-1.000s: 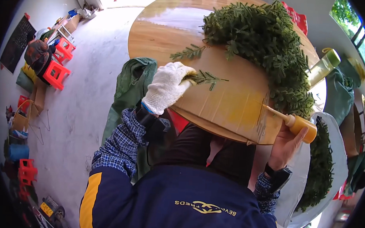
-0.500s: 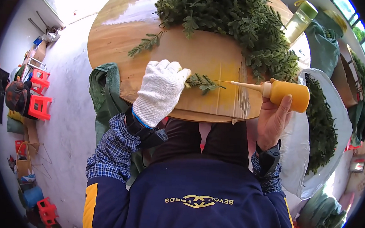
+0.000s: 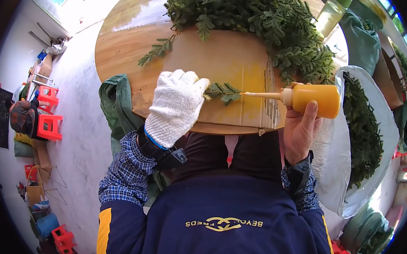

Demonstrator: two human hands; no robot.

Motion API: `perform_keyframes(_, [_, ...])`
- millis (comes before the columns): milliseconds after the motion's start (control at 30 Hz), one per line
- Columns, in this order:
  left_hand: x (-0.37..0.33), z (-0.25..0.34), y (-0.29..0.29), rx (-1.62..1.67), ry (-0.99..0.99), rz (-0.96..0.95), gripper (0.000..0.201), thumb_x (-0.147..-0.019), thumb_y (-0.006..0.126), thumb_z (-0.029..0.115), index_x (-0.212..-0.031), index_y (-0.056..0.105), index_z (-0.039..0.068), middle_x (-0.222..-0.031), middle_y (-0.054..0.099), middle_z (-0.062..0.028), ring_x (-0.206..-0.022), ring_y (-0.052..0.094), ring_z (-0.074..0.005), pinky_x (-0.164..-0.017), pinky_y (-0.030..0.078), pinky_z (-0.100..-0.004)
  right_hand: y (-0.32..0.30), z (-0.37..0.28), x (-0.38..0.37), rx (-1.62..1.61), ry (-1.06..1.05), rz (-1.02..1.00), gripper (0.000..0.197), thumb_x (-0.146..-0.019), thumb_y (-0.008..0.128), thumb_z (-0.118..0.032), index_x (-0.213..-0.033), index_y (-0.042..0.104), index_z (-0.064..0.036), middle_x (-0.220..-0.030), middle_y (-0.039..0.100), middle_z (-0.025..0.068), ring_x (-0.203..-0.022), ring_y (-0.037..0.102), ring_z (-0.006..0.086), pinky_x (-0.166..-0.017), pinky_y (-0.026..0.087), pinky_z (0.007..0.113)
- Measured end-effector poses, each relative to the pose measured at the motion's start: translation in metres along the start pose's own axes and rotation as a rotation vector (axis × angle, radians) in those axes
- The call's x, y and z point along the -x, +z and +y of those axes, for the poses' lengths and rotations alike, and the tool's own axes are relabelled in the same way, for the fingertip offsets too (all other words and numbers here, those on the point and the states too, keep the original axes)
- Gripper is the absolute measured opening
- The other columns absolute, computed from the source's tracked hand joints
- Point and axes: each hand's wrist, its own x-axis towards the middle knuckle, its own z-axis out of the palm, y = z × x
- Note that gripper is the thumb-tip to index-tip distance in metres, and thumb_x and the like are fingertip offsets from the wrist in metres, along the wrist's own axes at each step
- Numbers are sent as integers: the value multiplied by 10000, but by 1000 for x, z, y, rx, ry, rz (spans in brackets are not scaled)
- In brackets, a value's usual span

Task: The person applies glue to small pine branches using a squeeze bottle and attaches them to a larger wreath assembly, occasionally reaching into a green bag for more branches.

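Note:
My left hand [image 3: 177, 102], in a white knitted glove, is closed on the stem end of a small green artificial fir sprig [image 3: 223, 91]. The sprig points right, over a piece of cardboard [image 3: 216, 49] stained yellow. Bare, my right hand [image 3: 301, 132] grips an orange squeeze bottle [image 3: 316, 100] lying nearly level. Its long thin nozzle points left, and the tip meets or almost meets the sprig's outer end; I cannot tell which. Another sprig [image 3: 156, 51] rests at the cardboard's left edge.
A heap of green sprigs [image 3: 246, 14] covers the far side of the round wooden table [image 3: 120, 44]. Beyond it stands a clear bottle with a green lid [image 3: 331, 16]. At right, a white sack [image 3: 332, 166] holds more greenery. Red stools [image 3: 49, 127] and a person [image 3: 23, 117] are at left.
My right hand has shifted slightly left with the squeeze bottle, bringing its nozzle tip to the sprig's end. My left hand keeps hold of the sprig. The view has shifted a little.

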Motion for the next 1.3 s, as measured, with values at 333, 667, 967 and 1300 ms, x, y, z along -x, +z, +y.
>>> perform_keyframes(333, [-1, 4, -4, -8, 18, -15, 282, -707, 649, 126, -985, 635, 84, -881, 598, -53, -854, 558, -234, -776, 401, -369, -7, 6, 1, -17, 32, 21, 379, -899, 599, -238, -1214, 479, -66, -1156, 569, 117, -1074, 567, 270, -901, 497, 415])
perform_keyframes(667, [-6, 4, -2, 7, 26, -28, 264, -711, 648, 128, -972, 635, 88, -870, 599, -53, -849, 562, -235, -769, 402, -372, -27, 1, -6, 32, -27, 60, 362, -911, 580, -210, -1227, 478, -66, -1163, 570, 123, -1070, 573, 243, -899, 502, 388])
perform_keyframes(967, [4, -2, -2, 51, -66, -9, 241, -721, 653, 125, -958, 631, 92, -870, 603, -61, -832, 571, -243, -756, 416, -371, -37, -12, -14, 57, -90, 132, 356, -918, 569, -235, -1211, 483, -53, -1119, 589, 131, -1028, 592, 243, -883, 507, 379])
perform_keyframes(1300, [14, -111, 20, 249, -391, 407, 207, -730, 686, 153, -912, 620, 81, -901, 621, -91, -888, 588, -290, -764, 462, -401, -22, 15, -16, -204, 168, 104, 379, -929, 533, -325, -1175, 487, -42, -1085, 600, 148, -984, 601, 265, -880, 503, 385])
